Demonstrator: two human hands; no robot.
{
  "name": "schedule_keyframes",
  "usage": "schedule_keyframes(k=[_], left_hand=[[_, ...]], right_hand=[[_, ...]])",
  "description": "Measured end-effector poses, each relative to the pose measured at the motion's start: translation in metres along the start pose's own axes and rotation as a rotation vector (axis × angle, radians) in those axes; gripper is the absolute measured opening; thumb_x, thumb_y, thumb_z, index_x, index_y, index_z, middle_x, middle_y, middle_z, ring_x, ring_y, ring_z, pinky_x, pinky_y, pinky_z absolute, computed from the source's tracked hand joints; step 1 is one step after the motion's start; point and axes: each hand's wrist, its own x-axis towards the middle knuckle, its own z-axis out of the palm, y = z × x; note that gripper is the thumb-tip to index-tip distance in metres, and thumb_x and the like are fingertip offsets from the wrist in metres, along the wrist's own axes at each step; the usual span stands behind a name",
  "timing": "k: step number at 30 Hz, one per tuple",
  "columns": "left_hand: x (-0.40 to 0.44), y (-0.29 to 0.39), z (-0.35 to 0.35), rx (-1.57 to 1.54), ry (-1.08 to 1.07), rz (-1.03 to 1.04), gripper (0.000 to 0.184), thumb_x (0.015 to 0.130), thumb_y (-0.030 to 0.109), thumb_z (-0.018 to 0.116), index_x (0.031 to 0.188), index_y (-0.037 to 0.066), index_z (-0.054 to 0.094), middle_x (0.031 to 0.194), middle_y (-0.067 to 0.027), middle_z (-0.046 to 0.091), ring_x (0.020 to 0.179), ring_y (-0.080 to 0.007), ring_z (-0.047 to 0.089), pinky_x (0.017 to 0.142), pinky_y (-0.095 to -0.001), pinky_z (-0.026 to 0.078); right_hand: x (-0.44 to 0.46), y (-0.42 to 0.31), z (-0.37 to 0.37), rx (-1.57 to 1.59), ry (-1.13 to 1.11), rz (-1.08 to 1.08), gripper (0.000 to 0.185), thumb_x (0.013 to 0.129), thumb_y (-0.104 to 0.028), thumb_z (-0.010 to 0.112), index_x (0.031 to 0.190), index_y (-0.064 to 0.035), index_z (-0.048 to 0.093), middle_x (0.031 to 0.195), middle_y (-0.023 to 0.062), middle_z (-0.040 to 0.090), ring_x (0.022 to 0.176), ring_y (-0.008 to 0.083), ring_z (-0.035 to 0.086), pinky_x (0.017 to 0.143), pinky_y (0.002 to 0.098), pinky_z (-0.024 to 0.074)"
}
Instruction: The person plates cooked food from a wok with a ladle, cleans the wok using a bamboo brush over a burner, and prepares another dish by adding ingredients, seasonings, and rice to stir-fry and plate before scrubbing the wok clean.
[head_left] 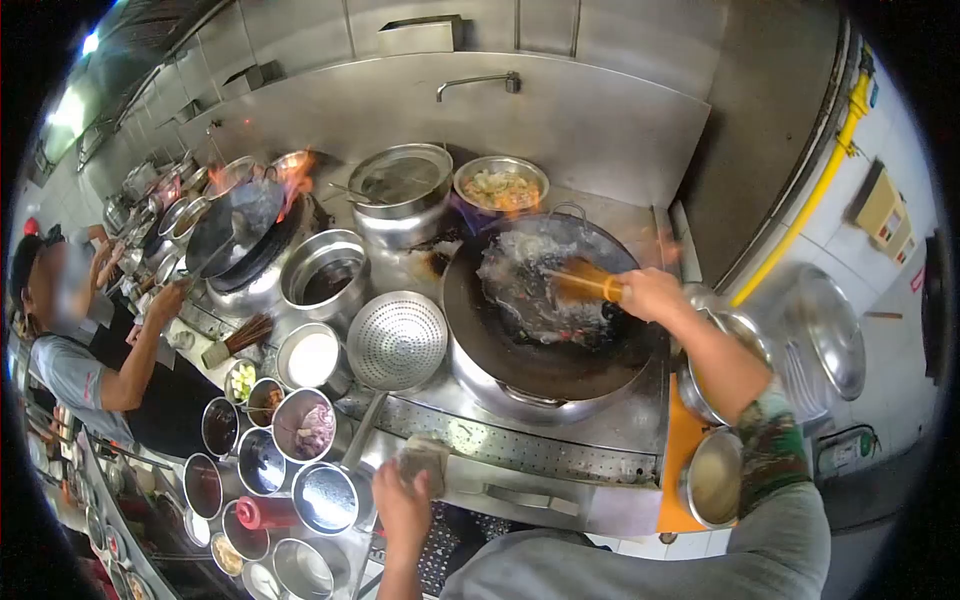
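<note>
My right hand (652, 296) is closed around a bamboo wok brush (586, 281). Its bristles reach into foamy water (545, 290) with small dark and reddish scraps in a large black wok (480, 345) on the burner. My left hand (402, 508) is low at the counter's front edge, with its fingers apart. It is beside a folded greyish cloth (425, 462); whether the fingertips touch it I cannot tell. Left of the wok lies a perforated metal strainer (398, 340), its handle pointing toward my left hand.
A bowl of chopped food (502, 188) and a large lidded pot (402, 180) stand behind. Several metal containers (304, 425) with ingredients crowd the left. A co-worker (100, 370) works at another wok (235, 225) with flames beside it. A faucet (480, 83) projects from the back wall.
</note>
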Motion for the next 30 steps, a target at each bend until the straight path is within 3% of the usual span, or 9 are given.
schedule_keyframes(k=[8, 12, 14, 16, 19, 22, 23, 24, 30], left_hand=[[0.013, -0.077, 0.041, -0.448, -0.380, -0.529, 0.069, 0.064, 0.033, 0.081, 0.110, -0.011, 0.055, 0.100, -0.0230, 0.065, 0.091, -0.0293, 0.063, 0.081, -0.0374, 0.048], [0.009, -0.103, 0.065, -0.407, -0.405, -0.409, 0.066, 0.068, 0.036, 0.077, 0.109, -0.011, 0.056, 0.100, -0.0217, 0.065, 0.089, -0.0273, 0.064, 0.079, -0.0350, 0.048], [0.015, -0.072, 0.038, -0.870, -0.473, -0.641, 0.062, 0.075, 0.041, 0.071, 0.115, -0.004, 0.055, 0.108, -0.0167, 0.064, 0.095, -0.0275, 0.063, 0.082, -0.0365, 0.049], [0.024, -0.014, 0.012, -1.114, -0.486, -0.752, 0.051, 0.082, 0.036, 0.063, 0.118, 0.000, 0.054, 0.111, -0.0153, 0.062, 0.098, -0.0269, 0.062, 0.082, -0.0385, 0.050], [0.031, 0.042, 0.023, -1.511, -0.629, -0.839, 0.048, 0.089, 0.041, 0.057, 0.126, 0.013, 0.049, 0.121, -0.0077, 0.057, 0.105, -0.0258, 0.059, 0.090, -0.0470, 0.047], [0.033, 0.108, 0.051, -1.555, -0.942, -0.666, 0.057, 0.093, 0.058, 0.035, 0.116, 0.009, 0.056, 0.102, -0.0079, 0.064, 0.080, -0.0204, 0.062, 0.071, -0.0395, 0.051], [0.034, 0.108, 0.077, -1.726, -1.155, -0.583, 0.059, 0.094, 0.056, 0.037, 0.121, 0.006, 0.051, 0.107, -0.0111, 0.062, 0.091, -0.0263, 0.061, 0.083, -0.0427, 0.049], [0.033, 0.155, 0.035, -1.534, -0.877, -0.861, 0.055, 0.093, 0.053, 0.043, 0.120, 0.005, 0.048, 0.098, -0.0086, 0.061, 0.088, -0.0239, 0.060, 0.079, -0.0416, 0.050], [0.038, 0.147, 0.100, -1.504, -0.999, -0.718, 0.026, 0.090, 0.033, 0.051, 0.091, 0.008, 0.050, 0.066, -0.0061, 0.047, 0.056, -0.0202, 0.049, 0.050, -0.0405, 0.045]], right_hand=[[0.018, 0.041, 0.032, 0.261, 0.132, -0.011, 0.042, 0.071, -0.029, 0.074, 0.109, -0.0128, 0.067, 0.093, 0.0123, 0.069, 0.076, 0.0238, 0.068, 0.071, 0.0347, 0.0531], [0.036, -0.014, 0.092, 0.710, 0.191, 0.024, 0.047, 0.074, -0.029, 0.073, 0.115, -0.0092, 0.063, 0.085, 0.0096, 0.069, 0.059, 0.0162, 0.063, 0.059, 0.0306, 0.0509], [0.011, -0.041, 0.072, 0.736, 0.145, 0.013, 0.049, 0.075, -0.030, 0.073, 0.118, -0.0085, 0.061, 0.083, 0.0092, 0.068, 0.056, 0.0145, 0.061, 0.055, 0.0297, 0.0497], [-0.044, -0.058, 0.015, 0.808, -0.432, 0.105, 0.053, 0.074, -0.037, 0.072, 0.120, -0.0123, 0.060, 0.100, 0.0148, 0.067, 0.090, 0.0260, 0.066, 0.080, 0.0342, 0.0502], [-0.099, -0.006, -0.010, 0.390, -0.201, -0.334, 0.051, 0.075, -0.035, 0.072, 0.117, -0.0098, 0.061, 0.105, 0.0121, 0.066, 0.097, 0.0276, 0.063, 0.084, 0.0356, 0.0491], [-0.145, 0.037, -0.085, 0.117, -0.259, -0.002, 0.035, 0.074, -0.027, 0.072, 0.103, -0.0083, 0.069, 0.094, 0.0144, 0.068, 0.085, 0.0275, 0.066, 0.076, 0.0363, 0.0506], [-0.158, 0.059, -0.067, 0.090, 0.076, -0.130, 0.033, 0.072, -0.020, 0.072, 0.102, -0.0085, 0.069, 0.096, 0.0164, 0.067, 0.085, 0.0305, 0.065, 0.077, 0.0375, 0.0503], [-0.166, 0.045, -0.077, 0.161, 0.017, 0.022, 0.033, 0.070, -0.017, 0.070, 0.102, -0.0087, 0.070, 0.097, 0.0190, 0.066, 0.089, 0.0337, 0.064, 0.081, 0.0397, 0.0486], [-0.143, 0.075, -0.012, 0.117, 0.105, -0.102, 0.034, 0.073, -0.009, 0.063, 0.107, -0.0034, 0.064, 0.107, 0.0198, 0.062, 0.105, 0.0378, 0.055, 0.088, 0.0424, 0.0435]])
